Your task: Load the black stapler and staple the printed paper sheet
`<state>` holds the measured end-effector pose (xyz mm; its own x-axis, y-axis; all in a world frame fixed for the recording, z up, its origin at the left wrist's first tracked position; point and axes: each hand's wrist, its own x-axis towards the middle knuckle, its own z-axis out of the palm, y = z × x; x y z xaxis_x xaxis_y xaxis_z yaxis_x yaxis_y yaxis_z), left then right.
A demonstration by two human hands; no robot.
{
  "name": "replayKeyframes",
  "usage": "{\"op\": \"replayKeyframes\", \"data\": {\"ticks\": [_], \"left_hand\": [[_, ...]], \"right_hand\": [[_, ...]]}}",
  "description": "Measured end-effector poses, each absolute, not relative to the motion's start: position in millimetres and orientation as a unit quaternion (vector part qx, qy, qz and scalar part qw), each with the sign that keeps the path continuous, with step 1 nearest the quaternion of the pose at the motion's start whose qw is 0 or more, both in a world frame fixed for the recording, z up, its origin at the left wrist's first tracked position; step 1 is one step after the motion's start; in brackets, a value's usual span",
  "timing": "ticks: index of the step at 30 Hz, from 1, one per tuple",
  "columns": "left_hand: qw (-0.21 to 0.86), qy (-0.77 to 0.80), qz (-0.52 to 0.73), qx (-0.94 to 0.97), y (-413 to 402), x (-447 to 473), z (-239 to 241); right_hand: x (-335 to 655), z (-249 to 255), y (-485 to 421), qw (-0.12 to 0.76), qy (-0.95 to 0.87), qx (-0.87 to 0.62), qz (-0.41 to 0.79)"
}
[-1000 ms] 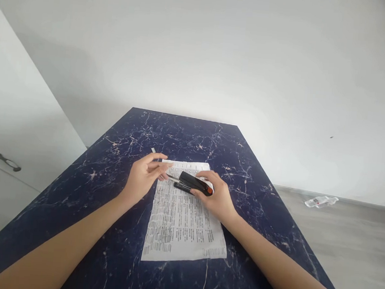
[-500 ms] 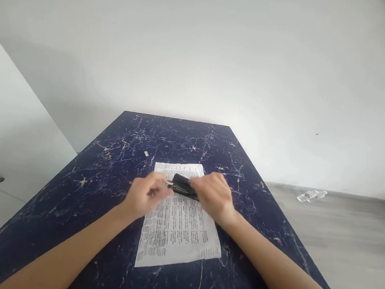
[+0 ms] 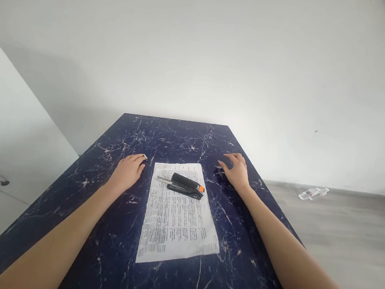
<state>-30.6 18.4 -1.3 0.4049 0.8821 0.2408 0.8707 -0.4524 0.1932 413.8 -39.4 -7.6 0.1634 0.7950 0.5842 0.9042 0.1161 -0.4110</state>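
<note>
Left hand (image 3: 127,171): fingers close together, thumb slightly apart, tips at small white piece (image 3: 145,157) on table (image 3: 112,245); from here, can't tell whether they pinch it. Right hand (image 3: 234,168): thumb and fingers spread, curved. Between both sets of fingers, stapler (image 3: 184,180) lies on paper (image 3: 185,225), open-mouthed, metal rod (image 3: 164,179) jutting towards left fingers. Clear plastic (image 3: 313,194) on floor, well right of right fingers.

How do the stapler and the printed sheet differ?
The stapler is black with some orange; the printed sheet is mostly white. The stapler is smaller than the printed sheet. The stapler lies on the printed sheet, which lies on the table. Neither is held.
</note>
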Motion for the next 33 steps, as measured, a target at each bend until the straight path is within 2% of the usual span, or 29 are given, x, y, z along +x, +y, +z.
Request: {"op": "replayKeyframes", "data": {"ticks": [4, 15, 24, 26, 30, 33], "left_hand": [[-0.019, 0.517, 0.197, 0.833, 12, -28, 9], [0.036, 0.554, 0.183, 0.811, 8, -46, 10], [0.047, 0.536, 0.210, 0.817, -2, -25, 19], [0.070, 0.512, 0.242, 0.821, -7, -20, 23], [0.186, 0.439, 0.333, 0.814, -20, -7, 25], [0.218, 0.398, 0.341, 0.823, -29, 4, 23]], "right_hand": [[393, -4, -45, 0.403, -0.681, -0.608, -0.061], [395, -8, -41, 0.398, -0.684, -0.610, 0.030], [395, -10, -40, 0.389, -0.699, -0.599, 0.026], [395, -9, -41, 0.391, -0.699, -0.598, 0.027], [394, -9, -41, 0.392, -0.698, -0.598, 0.030], [395, -9, -41, 0.388, -0.699, -0.599, 0.029]]}}
